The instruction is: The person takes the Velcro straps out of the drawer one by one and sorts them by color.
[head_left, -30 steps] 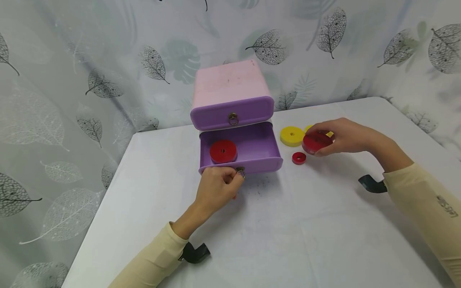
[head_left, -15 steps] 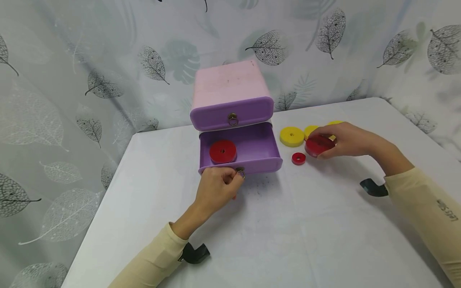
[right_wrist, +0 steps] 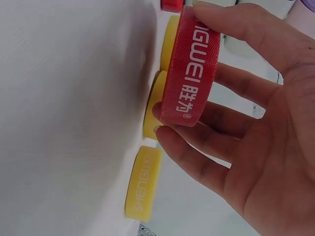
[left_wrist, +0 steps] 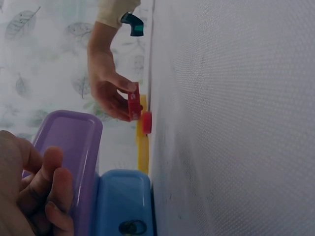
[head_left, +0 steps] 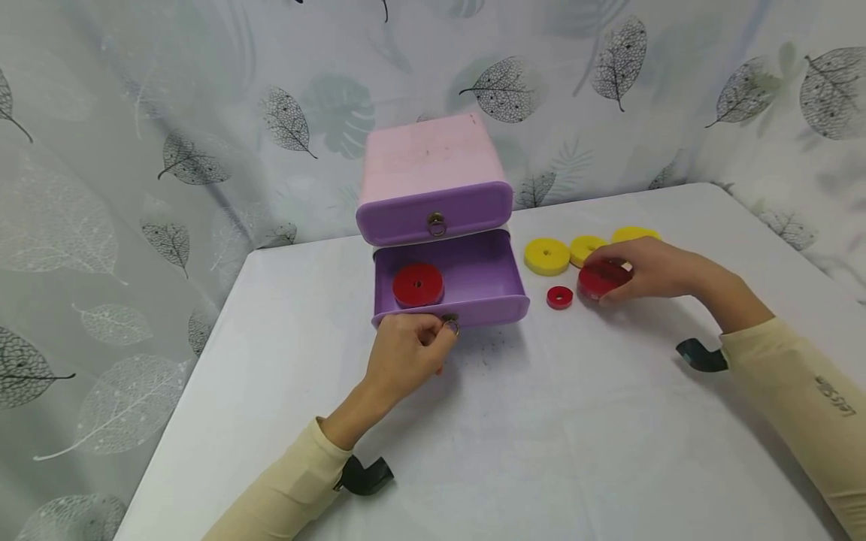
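My left hand [head_left: 406, 349] pinches the ring pull [head_left: 452, 325] of the pulled-out purple drawer [head_left: 483, 309] in the head view. Inside that drawer, toward its left side, lies a red tape roll [head_left: 418, 284]. Off to the right, my right hand [head_left: 656, 270] holds another red tape roll [head_left: 598, 281] by its edge. The right wrist view shows white lettering on this held roll [right_wrist: 191, 73], with the thumb at one end and fingertips at the other. Just left of it, a small red ring-shaped roll [head_left: 559, 297] lies on the table.
Three yellow tape rolls [head_left: 546, 257] lie in a row behind the right hand. The pink cabinet [head_left: 429, 158] has its upper purple drawer [head_left: 406, 220] closed. A blue drawer [left_wrist: 124, 201] sits below the purple one in the left wrist view. Leaf-patterned curtain [head_left: 284, 120] surrounds the white table [head_left: 528, 436].
My right hand has shifted slightly right and toward me with the red tape roll, uncovering more of the yellow rolls behind. My left hand stays at the drawer's ring pull.
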Motion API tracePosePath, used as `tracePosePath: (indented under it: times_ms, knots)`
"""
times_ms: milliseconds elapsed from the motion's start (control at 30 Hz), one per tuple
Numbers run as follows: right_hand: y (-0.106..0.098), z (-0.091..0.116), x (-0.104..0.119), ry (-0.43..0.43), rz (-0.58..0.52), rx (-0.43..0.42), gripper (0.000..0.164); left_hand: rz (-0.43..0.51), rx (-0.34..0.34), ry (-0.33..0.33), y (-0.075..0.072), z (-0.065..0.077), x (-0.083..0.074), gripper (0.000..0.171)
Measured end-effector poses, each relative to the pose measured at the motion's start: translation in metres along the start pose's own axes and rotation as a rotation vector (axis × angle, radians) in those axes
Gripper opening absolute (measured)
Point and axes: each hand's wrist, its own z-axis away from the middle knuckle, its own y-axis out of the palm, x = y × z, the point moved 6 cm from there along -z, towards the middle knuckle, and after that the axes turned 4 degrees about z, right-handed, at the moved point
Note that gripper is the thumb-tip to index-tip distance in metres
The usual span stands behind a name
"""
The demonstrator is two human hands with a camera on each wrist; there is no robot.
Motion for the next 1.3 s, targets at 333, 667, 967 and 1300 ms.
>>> tracePosePath:
  times_ms: [333, 667, 967, 1300]
  knots:
    - [0.006, -0.001, -0.003, 0.033, -0.017, 0.04, 0.067, -0.009, 0.002, 0.001, 0.0, 0.0, 0.0, 0.032]
    - [0.009, -0.003, -0.007, 0.047, 0.005, 0.038, 0.072, 0.005, 0.006, 0.008, -0.001, 0.0, -0.003, 0.031]
    - [0.013, -0.005, -0.003, 0.055, 0.061, 0.049, 0.078, 0.008, 0.004, 0.011, -0.002, 0.0, -0.003, 0.031]
    - [0.0, 0.0, 0.003, 0.096, 0.118, 0.04, 0.069, 0.004, 0.012, -0.001, -0.001, -0.001, -0.001, 0.03]
